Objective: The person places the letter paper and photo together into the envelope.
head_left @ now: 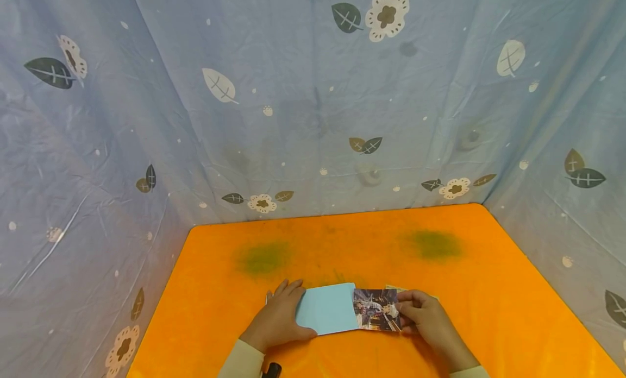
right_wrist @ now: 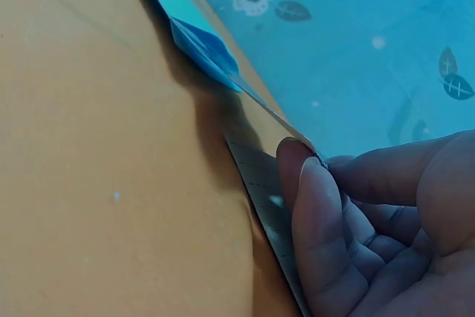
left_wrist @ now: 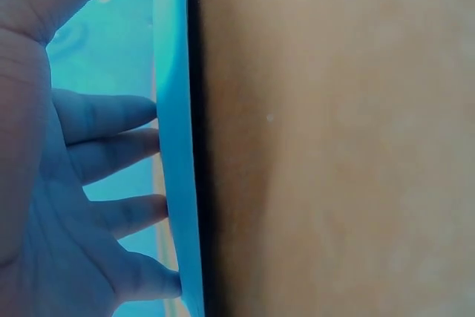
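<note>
A light blue paper envelope (head_left: 326, 308) lies at the front middle of the table, its mouth bulging in the right wrist view. My left hand (head_left: 280, 319) holds it, thumb at the near edge and fingers along the far edge. In the left wrist view those spread fingers (left_wrist: 122, 209) touch the envelope's side. A photo card (head_left: 375, 309) with a dark, colourful print meets the envelope's right end. My right hand (head_left: 430, 319) pinches the card's right edge between thumb and fingers. In the right wrist view the card's far end reaches the envelope mouth (right_wrist: 204, 53); how deep is hidden.
Another flat card (right_wrist: 267, 202) lies beneath the right hand, mostly covered in the head view. The orange table (head_left: 342, 247) has two greenish patches. Patterned blue curtains (head_left: 313, 123) stand behind and along both sides. A small black object (head_left: 273, 370) shows by the left wrist.
</note>
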`<state>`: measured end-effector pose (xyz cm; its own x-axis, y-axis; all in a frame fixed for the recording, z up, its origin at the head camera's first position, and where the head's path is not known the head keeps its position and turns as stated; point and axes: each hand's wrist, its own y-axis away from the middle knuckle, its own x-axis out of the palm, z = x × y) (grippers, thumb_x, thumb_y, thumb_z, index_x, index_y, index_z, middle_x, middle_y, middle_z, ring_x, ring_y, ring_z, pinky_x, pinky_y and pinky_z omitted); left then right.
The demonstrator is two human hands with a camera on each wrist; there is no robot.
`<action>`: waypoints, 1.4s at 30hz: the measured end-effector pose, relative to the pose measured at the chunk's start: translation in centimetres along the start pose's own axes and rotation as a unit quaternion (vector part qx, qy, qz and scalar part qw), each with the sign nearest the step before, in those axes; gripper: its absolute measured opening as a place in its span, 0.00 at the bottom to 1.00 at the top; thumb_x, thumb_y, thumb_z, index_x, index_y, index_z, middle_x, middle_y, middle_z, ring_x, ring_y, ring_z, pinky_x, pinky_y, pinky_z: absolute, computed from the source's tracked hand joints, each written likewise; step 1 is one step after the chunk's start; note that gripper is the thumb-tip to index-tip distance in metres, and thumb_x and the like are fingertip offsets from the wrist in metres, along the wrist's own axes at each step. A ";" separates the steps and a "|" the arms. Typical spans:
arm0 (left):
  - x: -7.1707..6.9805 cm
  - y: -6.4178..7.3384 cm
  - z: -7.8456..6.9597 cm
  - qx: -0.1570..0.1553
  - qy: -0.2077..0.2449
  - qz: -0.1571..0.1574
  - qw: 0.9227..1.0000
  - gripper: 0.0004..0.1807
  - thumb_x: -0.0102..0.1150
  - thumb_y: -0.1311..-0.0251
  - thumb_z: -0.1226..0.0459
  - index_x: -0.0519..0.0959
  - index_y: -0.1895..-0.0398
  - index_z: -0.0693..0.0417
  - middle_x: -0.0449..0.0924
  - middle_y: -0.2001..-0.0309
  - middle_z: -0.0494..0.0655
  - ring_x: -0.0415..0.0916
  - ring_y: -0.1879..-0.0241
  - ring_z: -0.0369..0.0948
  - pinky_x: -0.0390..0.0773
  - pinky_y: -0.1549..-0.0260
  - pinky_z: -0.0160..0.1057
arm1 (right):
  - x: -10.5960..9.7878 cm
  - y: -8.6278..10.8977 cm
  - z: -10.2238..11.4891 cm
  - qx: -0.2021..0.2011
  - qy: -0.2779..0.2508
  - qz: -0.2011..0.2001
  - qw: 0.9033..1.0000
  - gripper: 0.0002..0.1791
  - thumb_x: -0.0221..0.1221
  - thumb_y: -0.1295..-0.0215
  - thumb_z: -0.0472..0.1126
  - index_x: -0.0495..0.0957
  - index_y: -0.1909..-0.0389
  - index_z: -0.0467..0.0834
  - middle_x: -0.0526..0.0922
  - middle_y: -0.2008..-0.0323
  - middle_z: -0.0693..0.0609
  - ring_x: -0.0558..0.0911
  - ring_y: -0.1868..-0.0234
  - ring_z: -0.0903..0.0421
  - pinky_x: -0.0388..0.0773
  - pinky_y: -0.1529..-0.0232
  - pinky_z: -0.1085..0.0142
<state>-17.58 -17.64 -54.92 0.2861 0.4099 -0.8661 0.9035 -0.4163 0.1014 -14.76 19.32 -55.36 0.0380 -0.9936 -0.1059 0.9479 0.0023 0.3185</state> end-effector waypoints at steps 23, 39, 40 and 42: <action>0.2 0.1 -0.2 -0.003 0.002 0.021 1.000 0.73 0.81 0.58 0.27 0.61 0.13 0.54 0.56 0.15 0.53 0.48 0.18 0.67 0.47 0.34 0.85 | 1.4 -0.2 0.1 -0.038 -0.060 0.088 0.994 0.19 0.59 0.17 0.34 0.73 0.34 0.26 0.82 0.63 0.43 0.83 0.69 0.50 0.89 0.68 0.55; 0.3 0.0 -0.2 0.002 -0.001 0.019 1.000 0.75 0.82 0.60 0.27 0.60 0.13 0.53 0.53 0.14 0.53 0.48 0.19 0.69 0.46 0.35 0.87 | 1.6 -0.2 0.3 -0.030 -0.064 0.100 0.993 0.19 0.58 0.17 0.34 0.73 0.34 0.27 0.81 0.62 0.43 0.82 0.69 0.50 0.88 0.69 0.58; 0.3 0.0 -0.2 0.003 -0.001 0.020 1.000 0.75 0.82 0.61 0.27 0.60 0.13 0.53 0.53 0.14 0.53 0.48 0.19 0.69 0.46 0.35 0.87 | 1.6 -0.2 0.3 -0.031 -0.063 0.100 0.993 0.19 0.58 0.17 0.34 0.73 0.34 0.27 0.81 0.62 0.43 0.82 0.69 0.50 0.88 0.69 0.59; 0.3 0.0 -0.2 0.003 0.001 0.020 1.000 0.76 0.82 0.61 0.27 0.59 0.12 0.53 0.53 0.14 0.54 0.47 0.19 0.69 0.46 0.35 0.87 | 1.6 -0.3 0.3 -0.033 -0.060 0.099 0.993 0.19 0.59 0.17 0.34 0.74 0.34 0.27 0.82 0.62 0.43 0.83 0.69 0.50 0.88 0.69 0.58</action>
<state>-17.40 -17.32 -55.10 0.3221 0.3941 -0.8608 0.8898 -0.4365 0.1331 -15.07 17.69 -55.34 0.1918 -0.9792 0.0662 0.9441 0.2026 0.2600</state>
